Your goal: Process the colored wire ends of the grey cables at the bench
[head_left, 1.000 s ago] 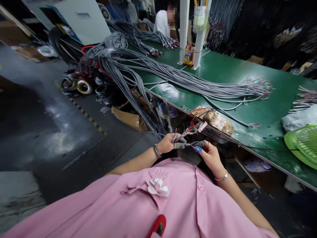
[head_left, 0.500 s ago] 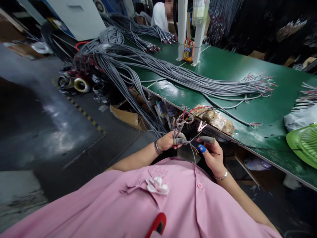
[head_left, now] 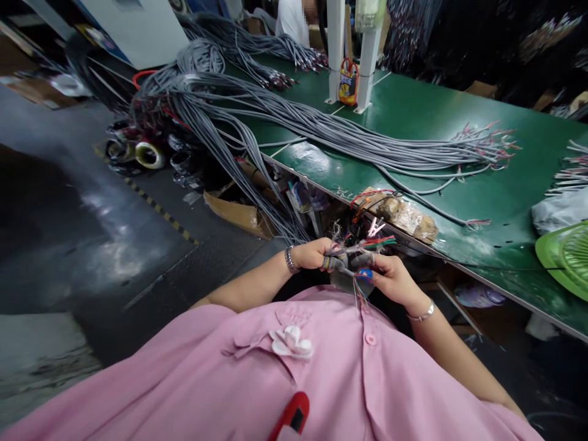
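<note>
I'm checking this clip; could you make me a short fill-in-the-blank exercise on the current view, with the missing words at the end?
1. The cover on the right hand's thumb is coloured ____.
2. The white flower sits on a shirt coloured ____.
3. The long bundle of grey cables lies on a table coloured ____.

Missing words: blue; pink; green.

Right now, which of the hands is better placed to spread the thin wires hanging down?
Right, I'd judge. The right hand has its blue-tipped thumb at the top of the thin wires, while the left hand is taken up gripping the gray cable.
</note>
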`<state>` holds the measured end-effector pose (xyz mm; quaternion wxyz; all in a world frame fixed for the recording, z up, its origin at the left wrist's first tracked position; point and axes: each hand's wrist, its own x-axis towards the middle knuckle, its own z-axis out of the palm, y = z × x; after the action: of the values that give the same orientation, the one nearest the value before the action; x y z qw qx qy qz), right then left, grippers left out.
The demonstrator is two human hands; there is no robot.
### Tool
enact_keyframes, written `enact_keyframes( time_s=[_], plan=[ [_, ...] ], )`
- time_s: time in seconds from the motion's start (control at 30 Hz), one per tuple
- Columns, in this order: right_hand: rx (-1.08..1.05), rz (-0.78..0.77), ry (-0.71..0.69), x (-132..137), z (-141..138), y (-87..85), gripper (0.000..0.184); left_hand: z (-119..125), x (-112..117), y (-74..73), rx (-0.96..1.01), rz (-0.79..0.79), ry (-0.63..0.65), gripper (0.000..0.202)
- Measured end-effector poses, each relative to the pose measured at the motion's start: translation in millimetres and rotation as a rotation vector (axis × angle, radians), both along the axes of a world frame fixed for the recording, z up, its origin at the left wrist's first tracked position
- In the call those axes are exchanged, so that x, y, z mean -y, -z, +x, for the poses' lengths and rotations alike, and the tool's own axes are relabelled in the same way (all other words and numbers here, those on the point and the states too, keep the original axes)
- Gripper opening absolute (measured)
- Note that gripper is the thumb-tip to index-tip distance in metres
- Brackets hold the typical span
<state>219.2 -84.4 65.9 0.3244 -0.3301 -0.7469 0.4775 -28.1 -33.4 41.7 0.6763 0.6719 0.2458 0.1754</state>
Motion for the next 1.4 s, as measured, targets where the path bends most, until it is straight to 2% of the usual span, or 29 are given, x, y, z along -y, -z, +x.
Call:
enact_keyframes(
  time_s=[0.07, 0.1, 0.13, 0.27, 0.33, 0.47, 0.57, 0.7, 0.83, 0.97, 1.2, 1.4],
  plan=[
    [-0.009, -0.109, -0.009, -6, 6, -0.2, 0.015, 1, -3, -2.3, 0.008, 0.052, 0.027, 0.048],
    [-0.031, -0.146, 0.029, -10, 10, 1.4, 0.018, 1, -4, -3.5, 0.012, 0.070, 0.024, 0.047],
    [-0.067, -0.176, 0.102, -13, 14, 4.0, 0.021, 2, -5, -4.8, 0.013, 0.083, 0.007, 0.046],
    [-0.306, -0.301, 0.551, -25, 25, 23.0, 0.036, 3, -6, -10.3, 0.032, 0.092, -0.116, 0.041],
    [-0.391, -0.400, 0.637, -30, 22, 33.5, 0.045, 5, -7, -12.3, 0.059, 0.092, -0.177, 0.042],
    [-0.531, -0.635, 0.507, -42, 1, 44.1, 0.054, 15, -13, -12.2, 0.113, 0.114, -0.304, 0.043],
    [-0.577, -0.713, 0.452, -53, -13, 42.6, 0.052, 22, -19, -7.9, 0.160, 0.112, -0.344, 0.042],
    [-0.596, -0.707, 0.479, -62, -19, 43.1, 0.047, 27, -27, 0.5, 0.167, 0.108, -0.354, 0.043],
    [-0.653, -0.652, 0.551, -67, -22, 51.8, 0.043, 30, -33, 8.6, 0.158, 0.106, -0.349, 0.043],
    [-0.761, -0.685, 0.534, -71, -28, 56.3, 0.039, 32, -37, 13.1, 0.163, 0.105, -0.353, 0.043],
    [-0.836, -0.744, 0.596, -74, -32, 51.4, 0.045, 34, -41, 18.6, 0.116, 0.063, -0.327, 0.047],
    [-0.808, -0.699, 0.572, -73, -31, 53.6, 0.049, 34, -44, 21.9, 0.097, 0.060, -0.308, 0.045]
  ],
)
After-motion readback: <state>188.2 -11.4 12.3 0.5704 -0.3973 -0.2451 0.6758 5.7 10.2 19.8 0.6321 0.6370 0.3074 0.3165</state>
